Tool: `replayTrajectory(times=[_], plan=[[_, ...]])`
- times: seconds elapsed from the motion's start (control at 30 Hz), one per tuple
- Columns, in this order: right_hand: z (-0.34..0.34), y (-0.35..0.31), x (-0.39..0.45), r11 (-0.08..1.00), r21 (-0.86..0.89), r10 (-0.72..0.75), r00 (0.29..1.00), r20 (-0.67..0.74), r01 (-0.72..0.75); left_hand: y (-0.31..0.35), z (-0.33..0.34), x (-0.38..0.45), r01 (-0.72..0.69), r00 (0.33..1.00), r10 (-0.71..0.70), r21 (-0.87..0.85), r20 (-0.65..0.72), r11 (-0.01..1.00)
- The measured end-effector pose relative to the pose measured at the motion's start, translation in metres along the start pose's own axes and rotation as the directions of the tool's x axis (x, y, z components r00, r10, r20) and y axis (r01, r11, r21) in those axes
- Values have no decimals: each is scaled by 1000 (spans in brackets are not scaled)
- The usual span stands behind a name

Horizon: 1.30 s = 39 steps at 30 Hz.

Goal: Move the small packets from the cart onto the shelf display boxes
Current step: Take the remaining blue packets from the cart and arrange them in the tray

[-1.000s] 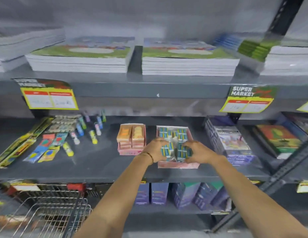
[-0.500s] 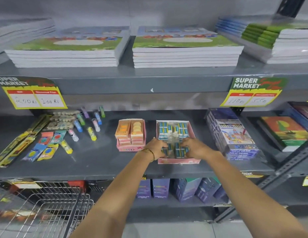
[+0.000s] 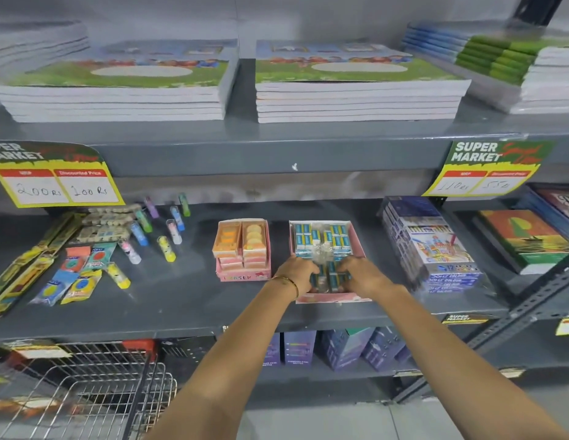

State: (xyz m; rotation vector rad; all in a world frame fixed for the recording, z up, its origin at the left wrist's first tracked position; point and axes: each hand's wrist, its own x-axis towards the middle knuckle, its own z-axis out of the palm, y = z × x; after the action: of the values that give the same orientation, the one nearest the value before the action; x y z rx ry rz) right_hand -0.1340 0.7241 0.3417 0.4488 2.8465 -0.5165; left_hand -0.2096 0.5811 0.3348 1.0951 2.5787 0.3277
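A pink display box (image 3: 356, 239) on the middle shelf holds several small blue and white packets (image 3: 311, 238). My left hand (image 3: 297, 273) and my right hand (image 3: 361, 274) are both at the box's front end, fingers curled around a clear-wrapped bundle of blue packets (image 3: 327, 276) that sits in the box. A second pink display box (image 3: 243, 276), marked ERASER, stands just left with orange packets (image 3: 254, 239) in it. The wire cart (image 3: 86, 395) is at the lower left, and its contents are blurred.
Tubes (image 3: 167, 249) and flat packs (image 3: 83, 258) lie on the shelf's left part. Colour-pencil boxes (image 3: 435, 246) stand right of the blue box. Notebook stacks (image 3: 124, 87) fill the upper shelf. Price cards (image 3: 54, 176) hang from its edge. A slanted metal upright (image 3: 515, 315) crosses at right.
Both hands have lowered the bundle of blue packets from above the box into its front end. The camera view has shifted slightly.
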Motion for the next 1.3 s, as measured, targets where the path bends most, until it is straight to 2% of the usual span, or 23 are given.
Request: replayTrajectory(times=[0.2, 0.37, 0.43, 0.5, 0.53, 0.6, 0.7, 0.77, 0.93, 1.07, 1.3], plan=[[-1, -3, 2, 998, 28, 52, 998, 28, -53, 10, -5, 2, 10, 1000, -10, 14, -3, 1000], [-8, -15, 1, 993, -87, 85, 991, 108, -75, 9, -9, -4, 40, 998, -38, -63, 45, 997], [-12, -26, 1, 988, -119, 110, 992, 56, -103, 4, -10, -11, 40, 999, -40, -154, 1, 987], [-16, -46, 4, 982, -143, 109, 989, -96, -122, -2, -15, -24, 44, 985, -91, -303, -144, 952], [-17, -58, 8, 985, -141, 80, 984, -160, -103, -7, -20, -31, 43, 960, -147, -389, -240, 920], [-14, -82, 15, 995, -98, -14, 974, -224, -8, -21, -30, -45, 76, 862, -331, -548, -383, 833], [0, -114, 25, 979, -10, -200, 949, -245, 204, -60, -43, -64, 239, 675, -599, -641, -430, 729], [10, -128, 30, 960, 27, -264, 928, -262, 280, -84, -47, -72, 329, 632, -642, -599, -435, 730], [27, -142, 41, 964, 90, -218, 940, -263, 249, -112, -43, -72, 339, 656, -663, -643, -362, 687], [33, -150, 47, 960, 194, -136, 943, -305, 201, -111, -37, -64, 329, 684, -632, -620, -364, 712], [38, -159, 48, 938, 316, -27, 940, -341, 141, -113, -39, -60, 337, 687, -620, -590, -378, 734]])
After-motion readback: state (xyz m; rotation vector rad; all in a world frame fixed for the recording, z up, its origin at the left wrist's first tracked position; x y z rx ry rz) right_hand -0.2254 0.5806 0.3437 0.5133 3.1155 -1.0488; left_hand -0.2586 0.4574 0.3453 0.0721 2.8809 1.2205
